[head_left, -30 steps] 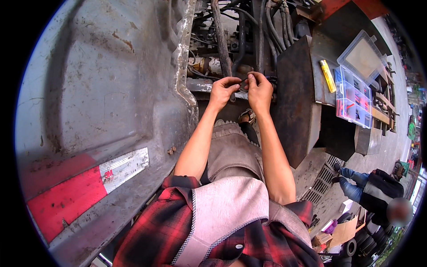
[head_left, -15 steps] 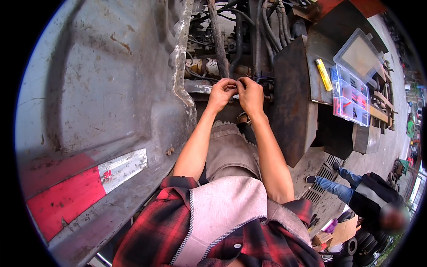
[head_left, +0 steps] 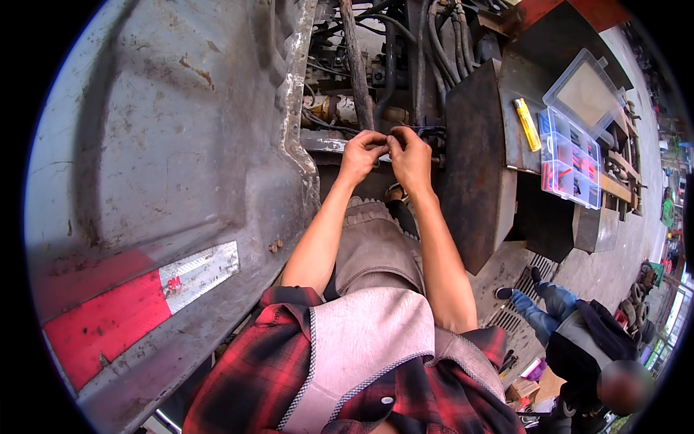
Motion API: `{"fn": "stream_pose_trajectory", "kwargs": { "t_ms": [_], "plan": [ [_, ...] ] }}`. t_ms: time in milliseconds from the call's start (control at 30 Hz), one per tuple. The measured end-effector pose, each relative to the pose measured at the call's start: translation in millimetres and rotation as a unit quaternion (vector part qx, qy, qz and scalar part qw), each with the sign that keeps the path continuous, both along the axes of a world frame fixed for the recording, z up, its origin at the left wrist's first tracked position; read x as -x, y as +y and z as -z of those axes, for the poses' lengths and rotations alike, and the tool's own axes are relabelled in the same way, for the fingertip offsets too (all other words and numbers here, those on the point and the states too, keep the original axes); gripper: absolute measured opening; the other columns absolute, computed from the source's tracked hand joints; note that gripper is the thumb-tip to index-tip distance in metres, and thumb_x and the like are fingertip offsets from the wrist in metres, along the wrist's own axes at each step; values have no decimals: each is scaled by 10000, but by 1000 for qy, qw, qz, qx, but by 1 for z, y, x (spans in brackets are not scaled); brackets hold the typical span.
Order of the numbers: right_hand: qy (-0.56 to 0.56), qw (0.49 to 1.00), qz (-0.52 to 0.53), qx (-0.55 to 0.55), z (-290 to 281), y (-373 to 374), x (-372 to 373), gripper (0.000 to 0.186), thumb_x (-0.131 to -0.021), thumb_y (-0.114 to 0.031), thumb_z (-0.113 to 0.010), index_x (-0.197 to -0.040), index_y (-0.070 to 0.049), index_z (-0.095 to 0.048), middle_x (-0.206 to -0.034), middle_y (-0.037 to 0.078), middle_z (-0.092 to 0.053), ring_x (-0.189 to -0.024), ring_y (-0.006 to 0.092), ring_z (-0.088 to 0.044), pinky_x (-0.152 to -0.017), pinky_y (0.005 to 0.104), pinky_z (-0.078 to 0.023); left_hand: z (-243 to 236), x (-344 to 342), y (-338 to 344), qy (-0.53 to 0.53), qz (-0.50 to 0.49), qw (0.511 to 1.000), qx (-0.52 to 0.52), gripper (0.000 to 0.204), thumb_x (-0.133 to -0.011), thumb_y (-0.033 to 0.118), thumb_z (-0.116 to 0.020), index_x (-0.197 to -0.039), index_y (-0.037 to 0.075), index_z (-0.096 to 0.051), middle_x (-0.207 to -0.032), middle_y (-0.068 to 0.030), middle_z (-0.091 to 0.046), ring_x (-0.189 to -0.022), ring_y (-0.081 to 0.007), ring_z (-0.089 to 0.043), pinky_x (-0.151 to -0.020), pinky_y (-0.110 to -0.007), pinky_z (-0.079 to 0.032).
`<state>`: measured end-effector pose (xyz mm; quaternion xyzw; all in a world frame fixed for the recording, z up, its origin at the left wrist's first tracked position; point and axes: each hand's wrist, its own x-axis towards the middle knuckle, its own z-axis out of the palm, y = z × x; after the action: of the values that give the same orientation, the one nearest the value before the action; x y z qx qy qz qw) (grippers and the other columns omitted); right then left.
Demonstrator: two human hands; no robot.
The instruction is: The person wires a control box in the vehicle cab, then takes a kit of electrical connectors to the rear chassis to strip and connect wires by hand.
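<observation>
Both hands meet in front of me, fingertips pinched together almost touching. My left hand is closed at thumb and forefinger. Just beside it, my right hand is closed in the same kind of pinch. Whatever lies between the fingers is too small and covered to name. Thin dark and bluish wires run right behind the right hand. Beyond the hands are a rusty rod, black hoses and a worn white and brown pipe.
A grey metal panel fills the left. At the right, a dark metal box carries a yellow lighter-shaped thing and an open transparent compartment case with small coloured parts. Another person walks near a floor grate.
My hands stay together, with only slight finger shifts. The other person at the lower right has stepped a little further along, legs changed and body lower in the picture.
</observation>
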<state>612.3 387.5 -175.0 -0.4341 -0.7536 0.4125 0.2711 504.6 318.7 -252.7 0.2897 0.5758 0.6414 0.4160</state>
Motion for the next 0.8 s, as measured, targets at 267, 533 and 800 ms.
{"fn": "stream_pose_trajectory", "kwargs": {
  "t_ms": [267,533,800],
  "plan": [
    [-21,1000,18,7,1,2,0,166,-854,-127,-654,-947,10,-651,-861,224,-676,-825,394,-661,-715,431,-510,6,0,-2,123,14,992,16,168,-804,-31,-676,-970,-41,-690,-983,-48,-673,-936,-118,-615,-829,-256,-490],
    [-102,994,-20,-20,-4,2,-1,159,-860,-138,-640,-921,8,-648,-869,252,-668,-859,427,-644,-735,472,-502,24,-1,-6,62,37,997,36,145,-801,-35,-660,-943,-36,-691,-855,-39,-677,-821,-108,-615,-766,-253,-478],
    [-154,987,-54,-3,1,3,1,199,-848,-164,-652,-953,5,-663,-877,269,-667,-877,446,-640,-762,494,-509,10,-1,-7,110,65,990,62,128,-802,-25,-633,-924,-30,-670,-837,-44,-666,-815,-112,-610,-738,-263,-484]
  ]
}}
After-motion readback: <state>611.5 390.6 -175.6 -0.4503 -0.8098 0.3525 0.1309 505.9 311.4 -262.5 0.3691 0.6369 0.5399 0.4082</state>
